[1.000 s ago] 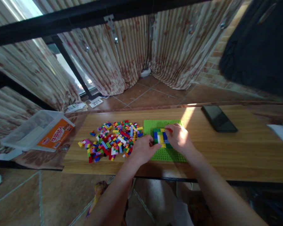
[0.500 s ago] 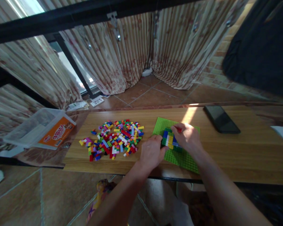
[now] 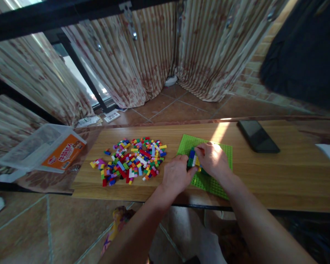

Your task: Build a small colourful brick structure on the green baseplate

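Note:
A green baseplate point(image 3: 206, 185) lies on the wooden table, carrying a low build of toy bricks point(image 3: 192, 158) in blue, white, yellow and green. My left hand point(image 3: 177, 172) is closed at the build's left side, thumb and fingertips against its edge. Over the build's top and right part, my right hand point(image 3: 213, 159) has its fingertips pinched together and pressed down. Whatever is under those fingertips is hidden, as is much of the build.
Left of the baseplate spreads a loose pile of colourful bricks point(image 3: 134, 159). A clear plastic box point(image 3: 41, 146) with an orange label stands past the table's left end. Toward the back right rests a black phone point(image 3: 257, 136). The table's front edge point(image 3: 165, 202) runs beneath my forearms.
My right hand has moved slightly left over the build, and the red brick seen at its fingertips is now hidden. The left hand stays at the build's left side. The view has shifted slightly.

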Demonstrator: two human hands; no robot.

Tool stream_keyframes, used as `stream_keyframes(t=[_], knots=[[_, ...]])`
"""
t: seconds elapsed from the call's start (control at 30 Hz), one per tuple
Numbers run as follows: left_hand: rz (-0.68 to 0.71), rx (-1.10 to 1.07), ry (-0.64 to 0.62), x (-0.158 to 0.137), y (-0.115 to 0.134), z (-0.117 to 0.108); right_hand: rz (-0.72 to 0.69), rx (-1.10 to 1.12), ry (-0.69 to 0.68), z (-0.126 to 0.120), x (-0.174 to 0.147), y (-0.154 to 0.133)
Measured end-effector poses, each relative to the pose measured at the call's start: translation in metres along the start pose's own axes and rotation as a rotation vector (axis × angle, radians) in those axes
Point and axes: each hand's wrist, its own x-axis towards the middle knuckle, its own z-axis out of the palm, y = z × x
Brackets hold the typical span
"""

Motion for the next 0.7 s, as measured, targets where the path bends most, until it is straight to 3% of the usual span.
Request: stream_keyframes(t=[0.27, 0.7], knots=[[0.011, 0.006, 0.007, 0.0004, 0.0001, 0.0001, -0.048, 0.019, 0.023, 0.0021, -0.0024, 0.0009], [0.022, 0.003, -0.003, 0.0002, 0.0, -0.0003, -0.025, -0.001, -0.091, -0.0065, -0.0014, -0.0033]])
